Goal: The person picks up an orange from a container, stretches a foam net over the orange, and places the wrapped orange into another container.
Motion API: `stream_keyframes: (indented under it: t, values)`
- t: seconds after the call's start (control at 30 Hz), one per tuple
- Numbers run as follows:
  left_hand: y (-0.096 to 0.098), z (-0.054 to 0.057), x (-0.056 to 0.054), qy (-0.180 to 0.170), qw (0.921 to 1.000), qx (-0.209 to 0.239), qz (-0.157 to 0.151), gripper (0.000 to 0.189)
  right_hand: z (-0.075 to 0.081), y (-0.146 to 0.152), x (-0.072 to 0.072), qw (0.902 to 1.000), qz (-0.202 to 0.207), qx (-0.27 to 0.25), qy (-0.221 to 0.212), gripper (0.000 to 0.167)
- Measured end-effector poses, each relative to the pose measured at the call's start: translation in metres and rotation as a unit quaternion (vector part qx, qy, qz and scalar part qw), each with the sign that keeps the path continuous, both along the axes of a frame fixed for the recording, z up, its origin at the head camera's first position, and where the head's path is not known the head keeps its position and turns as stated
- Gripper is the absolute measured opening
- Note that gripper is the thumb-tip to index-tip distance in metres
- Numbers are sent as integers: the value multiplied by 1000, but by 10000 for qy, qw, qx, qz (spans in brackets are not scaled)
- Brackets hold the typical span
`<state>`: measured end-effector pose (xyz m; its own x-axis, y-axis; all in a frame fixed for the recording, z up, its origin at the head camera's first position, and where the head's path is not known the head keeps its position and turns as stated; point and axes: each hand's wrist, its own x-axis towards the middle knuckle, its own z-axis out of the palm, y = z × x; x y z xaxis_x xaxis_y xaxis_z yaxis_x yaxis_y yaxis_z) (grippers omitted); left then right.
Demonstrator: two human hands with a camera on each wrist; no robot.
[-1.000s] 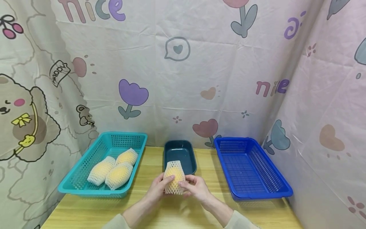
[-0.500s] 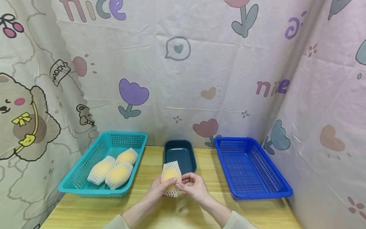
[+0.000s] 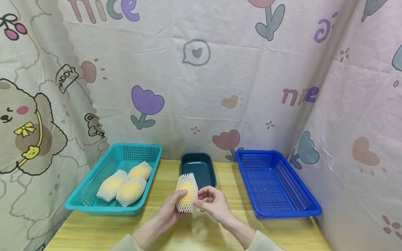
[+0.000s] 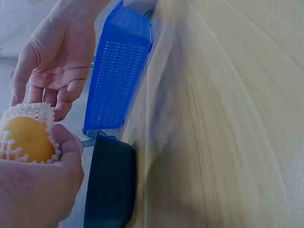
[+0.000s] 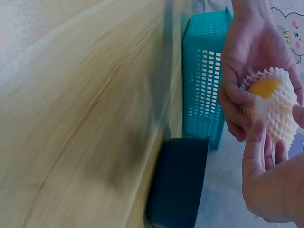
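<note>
In the head view my left hand (image 3: 169, 208) grips a yellow mango (image 3: 186, 195) in a white foam net, thumb across its front. From the right, my right hand (image 3: 214, 205) holds the net's edge between thumb and fingers. The left wrist view shows bare orange-yellow skin of the mango (image 4: 29, 137) at the net's open end. Fingers of my right hand (image 5: 273, 180) lie against the foam net (image 5: 278, 111) in the right wrist view. Both hands are above the wooden table, before a dark teal tray (image 3: 205, 174).
At the left a turquoise basket (image 3: 84, 205) holds three netted mangoes (image 3: 131, 191). A blue basket (image 3: 270, 195) stands at the right. Behind and at both sides hangs a printed curtain (image 3: 201, 87). The wooden table (image 3: 235, 233) extends in front of the baskets.
The netted mango has tilted and shifted slightly left in my left hand, turning upright again. My right fingers have moved from its front to its right edge. The baskets and tray stay put.
</note>
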<state>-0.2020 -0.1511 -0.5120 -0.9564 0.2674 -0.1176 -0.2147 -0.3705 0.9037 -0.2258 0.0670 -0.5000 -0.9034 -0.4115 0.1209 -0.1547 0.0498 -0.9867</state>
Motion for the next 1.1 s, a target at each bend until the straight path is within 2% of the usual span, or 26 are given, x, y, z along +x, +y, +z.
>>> stream_keyframes:
  t: [0.17,0.27,0.5,0.67,0.83,0.9,0.97,1.03,1.1]
  values:
    - [-1,3,0,-19,9999,-93,103,48,2,0,0,9999,18,90,118,34]
    - [-2,6,0,63,9991,-364,207,53,3,-1,-2,9999,11,128,87,32]
    - [-10,23,2,204,9929,-1005,596,62,9,-4,-6,9997,17,229,102,34]
    - [-22,40,0,290,9841,-1458,970,59,11,-5,-8,9984,-50,452,335,31]
    - [-45,58,-4,368,9716,-2013,1190,58,9,-4,-11,9927,-188,855,833,26]
    - [-57,65,-6,427,9661,-2228,1230,60,5,-5,-14,9861,-279,1161,1158,23]
    - [-69,72,-9,483,9608,-2420,1266,64,0,-5,-17,9740,-414,1530,1617,20]
    - [-82,78,-12,538,9541,-2610,1363,66,-6,-5,-20,9548,-580,1916,2199,15]
    - [-94,83,-15,550,9470,-2800,1476,70,-13,-4,-23,9284,-758,2237,2869,13]
